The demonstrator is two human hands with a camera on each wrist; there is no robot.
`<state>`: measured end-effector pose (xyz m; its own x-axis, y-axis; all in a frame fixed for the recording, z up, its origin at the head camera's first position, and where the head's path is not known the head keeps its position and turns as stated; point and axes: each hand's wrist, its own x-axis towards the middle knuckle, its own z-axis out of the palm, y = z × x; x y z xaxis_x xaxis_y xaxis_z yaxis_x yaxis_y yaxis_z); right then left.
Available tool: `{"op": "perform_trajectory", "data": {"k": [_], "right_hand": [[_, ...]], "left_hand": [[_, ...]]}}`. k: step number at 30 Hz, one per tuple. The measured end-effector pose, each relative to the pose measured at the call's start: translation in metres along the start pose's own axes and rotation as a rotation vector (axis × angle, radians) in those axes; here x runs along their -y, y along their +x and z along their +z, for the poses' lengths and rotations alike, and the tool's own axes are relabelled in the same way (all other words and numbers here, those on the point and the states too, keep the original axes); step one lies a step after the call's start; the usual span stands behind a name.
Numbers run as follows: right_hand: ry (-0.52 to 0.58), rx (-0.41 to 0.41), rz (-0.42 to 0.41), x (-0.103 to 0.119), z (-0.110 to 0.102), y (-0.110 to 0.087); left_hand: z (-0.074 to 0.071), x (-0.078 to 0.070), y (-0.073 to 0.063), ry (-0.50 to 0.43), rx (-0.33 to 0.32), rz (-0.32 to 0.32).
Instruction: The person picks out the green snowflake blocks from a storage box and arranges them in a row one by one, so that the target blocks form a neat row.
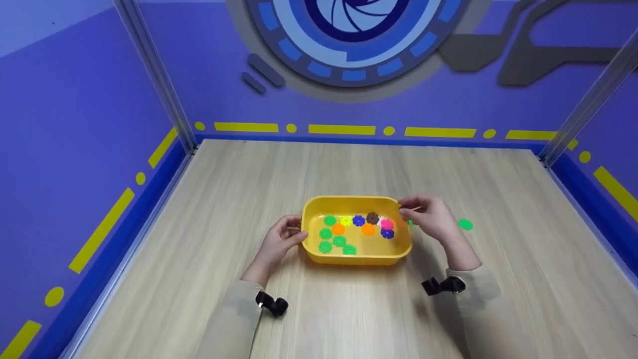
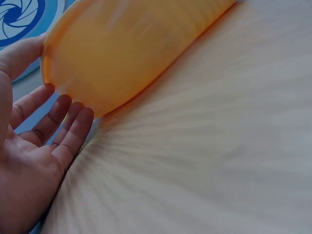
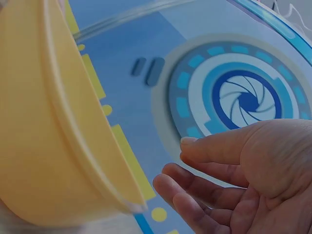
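Note:
A yellow plastic bin [image 1: 359, 260] holds several small flower-shaped discs: green ones [image 1: 339, 241] at the left, plus orange [image 1: 368, 229], blue [image 1: 359, 220], yellow [image 1: 346, 220], brown [image 1: 373, 218] and pink [image 1: 387, 224] ones. At its left end, my left hand [image 1: 279, 242] grips the bin, thumb over the rim and fingertips against the outer wall [image 2: 107, 53]. By the right end is my right hand [image 1: 429, 215], its fingers loosely bent. The right wrist view shows a gap between these fingers [image 3: 175, 187] and the bin, with nothing held.
A green disc [image 1: 465, 224] lies on the wooden table [image 1: 349, 309] to the right of my right hand. Another green piece [image 1: 410, 222] is partly hidden by that hand. Blue panels [image 1: 349, 112] enclose the table at the back and sides.

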<state>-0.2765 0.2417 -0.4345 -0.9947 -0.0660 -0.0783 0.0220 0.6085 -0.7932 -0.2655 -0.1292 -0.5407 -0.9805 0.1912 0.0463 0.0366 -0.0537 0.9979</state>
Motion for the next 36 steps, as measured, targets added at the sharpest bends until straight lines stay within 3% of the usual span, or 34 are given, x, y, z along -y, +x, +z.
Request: {"op": "perform_trajectory", "data": {"k": [10, 15, 24, 36], "right_hand": [[-0.017, 0.057, -0.091, 0.007, 0.025, 0.005], [-0.033, 0.095, -0.097, 0.010, 0.038, 0.006], [-0.074, 0.126, -0.204, 0.014, 0.064, 0.010], [-0.190, 0.211, -0.183, 0.022, 0.090, 0.011]], "left_hand": [[0.000, -0.002, -0.001, 0.030, -0.015, -0.011], [0.000, -0.002, -0.001, 0.034, -0.019, -0.025], [0.000, 0.000, 0.000, 0.027, -0.005, -0.007], [0.000, 0.000, 0.000, 0.032, -0.013, -0.004]]}}
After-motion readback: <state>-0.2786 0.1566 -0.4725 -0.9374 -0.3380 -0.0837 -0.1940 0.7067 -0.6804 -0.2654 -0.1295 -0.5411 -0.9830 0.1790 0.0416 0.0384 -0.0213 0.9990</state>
